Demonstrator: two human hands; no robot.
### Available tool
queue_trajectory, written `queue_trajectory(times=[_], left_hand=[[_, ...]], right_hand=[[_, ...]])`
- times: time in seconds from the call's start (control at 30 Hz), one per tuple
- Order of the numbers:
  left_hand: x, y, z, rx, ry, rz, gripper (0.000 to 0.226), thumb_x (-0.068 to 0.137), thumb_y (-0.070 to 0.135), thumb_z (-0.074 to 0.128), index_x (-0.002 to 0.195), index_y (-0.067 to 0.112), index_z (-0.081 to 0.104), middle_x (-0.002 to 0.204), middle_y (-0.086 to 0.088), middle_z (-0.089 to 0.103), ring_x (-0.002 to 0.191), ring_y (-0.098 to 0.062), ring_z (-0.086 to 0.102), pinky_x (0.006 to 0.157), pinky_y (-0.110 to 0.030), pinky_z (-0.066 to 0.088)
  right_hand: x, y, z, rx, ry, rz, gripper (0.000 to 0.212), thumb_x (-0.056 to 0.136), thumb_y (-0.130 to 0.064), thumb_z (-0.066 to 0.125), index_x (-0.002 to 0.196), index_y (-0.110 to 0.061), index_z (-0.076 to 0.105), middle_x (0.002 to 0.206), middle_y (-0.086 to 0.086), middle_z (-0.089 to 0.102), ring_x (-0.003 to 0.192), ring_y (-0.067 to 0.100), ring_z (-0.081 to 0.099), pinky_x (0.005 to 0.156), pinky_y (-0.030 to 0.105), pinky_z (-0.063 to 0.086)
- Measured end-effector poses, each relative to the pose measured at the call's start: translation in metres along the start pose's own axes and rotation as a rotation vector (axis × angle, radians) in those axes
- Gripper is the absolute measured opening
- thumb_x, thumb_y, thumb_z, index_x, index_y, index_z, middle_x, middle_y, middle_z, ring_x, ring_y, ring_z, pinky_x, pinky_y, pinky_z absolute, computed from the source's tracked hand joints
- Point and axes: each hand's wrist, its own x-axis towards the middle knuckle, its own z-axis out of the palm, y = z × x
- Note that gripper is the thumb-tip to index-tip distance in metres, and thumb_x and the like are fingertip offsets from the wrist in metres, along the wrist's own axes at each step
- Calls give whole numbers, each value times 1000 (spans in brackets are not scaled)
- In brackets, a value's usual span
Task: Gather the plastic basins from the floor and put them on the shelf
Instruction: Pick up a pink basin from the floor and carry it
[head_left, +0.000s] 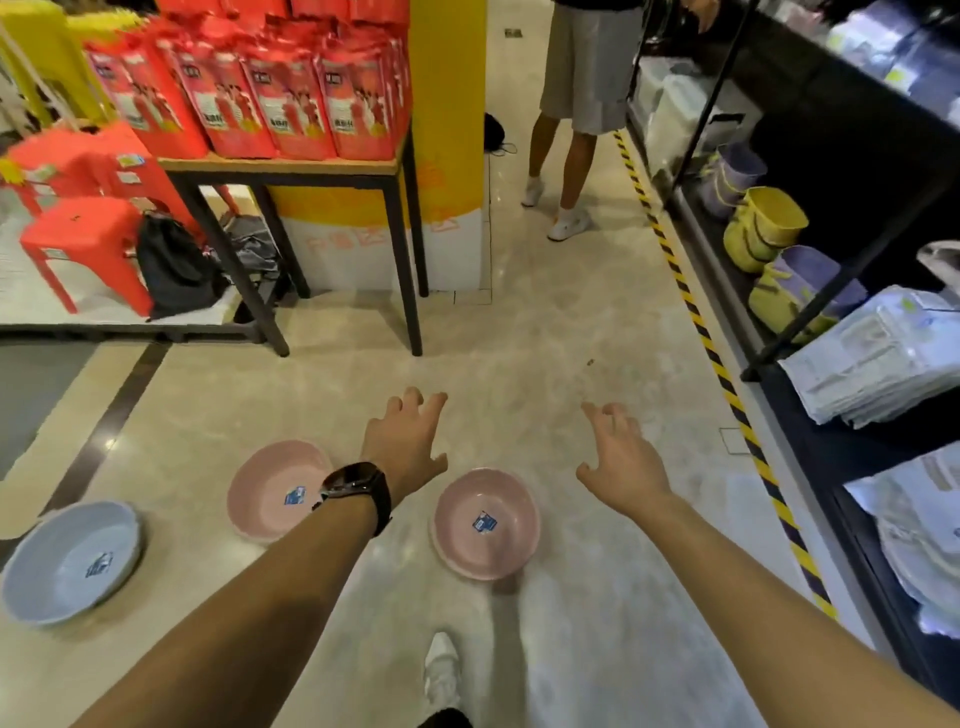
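So, leftmost on the floor (571, 322) sits a blue basin (70, 561), then two pink basins (272, 488) (labels up); left hand (405, 441) and right hand (623, 457) spread empty, likely reaching; shelf (810, 441) waits right.

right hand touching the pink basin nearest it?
Apart. Head view shows bare floor between the right hand and the rim of the round pink plastic basin nearest it.

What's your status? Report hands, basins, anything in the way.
Left hand and right hand open, empty. Right pink basin, middle pink basin, blue basin on floor, untouched. Person standing up the aisle.
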Motion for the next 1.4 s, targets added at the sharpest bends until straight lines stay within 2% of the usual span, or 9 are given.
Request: queue_trajectory(times=[0.3, 0.5, 0.73, 0.93, 1.03, 1.13, 1.2, 1.27, 1.4], left_hand=[[149, -21, 98, -54, -47, 43, 90, 86, 52, 68, 157, 27, 18, 149, -7, 35, 126, -27, 46, 78, -39, 55], [186, -28, 306, -302, -84, -88, 87, 87, 58, 65, 157, 27, 24, 147, -6, 39, 125, -31, 52, 76, -45, 51], [206, -61, 552, -477, -125, -342, 96, 78, 73, 62, 154, 25, 28, 146, -10, 42, 116, -33, 61, 90, -52, 53], [231, -74, 697, -678, -55, -566, 99, 79, 78, 57, 158, 31, 19, 149, 0, 42, 125, -24, 58, 96, -33, 44], [238, -69, 729, -785, 2, -583, 78, 95, 63, 47, 158, 26, 22, 146, 5, 51, 127, -17, 54, 97, -27, 43], [242, -63, 746, -829, 77, -544, 57, 103, 45, 35, 155, 21, 29, 128, 13, 58, 108, -10, 58, 88, -21, 46], [243, -62, 749, -838, 133, -560, 51, 105, 42, 33, 152, 21, 35, 115, 16, 59, 89, 4, 58, 71, -5, 41], [244, -60, 746, -851, 169, -558, 47, 106, 40, 35, 146, 19, 44, 107, 14, 61, 77, 12, 57, 62, -1, 36], [249, -56, 722, -870, 183, -536, 42, 108, 36, 32, 140, 20, 54, 112, 3, 69, 88, -10, 59, 62, -1, 34]], right_hand=[[153, 20, 101, 60, -7, 65, 79, 89, -28, 62, 154, -21, 17, 155, 8, 16, 134, 26, 33, 91, 40, 49], [211, 88, 311, 188, -64, 115, 65, 96, -33, 53, 152, -18, 25, 150, 8, 27, 131, 28, 40, 89, 42, 49], [238, 160, 540, 361, -104, 381, 56, 101, -38, 42, 151, -17, 28, 147, 9, 30, 127, 30, 47, 100, 40, 43], [253, 195, 670, 500, -60, 500, 52, 103, -42, 32, 152, -23, 28, 146, 7, 34, 126, 25, 49, 100, 28, 39], [258, 201, 703, 625, -16, 558, 45, 104, -37, 27, 148, -27, 34, 139, 2, 47, 123, 23, 51, 101, 46, 48], [256, 199, 722, 646, 86, 536, 41, 105, -31, 25, 133, -16, 51, 112, -4, 62, 101, 13, 59, 93, 31, 50], [255, 197, 727, 627, 148, 543, 38, 105, -29, 27, 117, -8, 55, 92, -6, 60, 85, 13, 57, 82, 28, 50], [258, 195, 726, 605, 169, 562, 35, 106, -28, 28, 105, -6, 54, 76, -10, 53, 75, 13, 53, 71, 28, 45], [261, 191, 701, 577, 192, 611, 30, 106, -30, 29, 93, -11, 49, 69, -10, 47, 71, 18, 51, 64, 27, 36]])
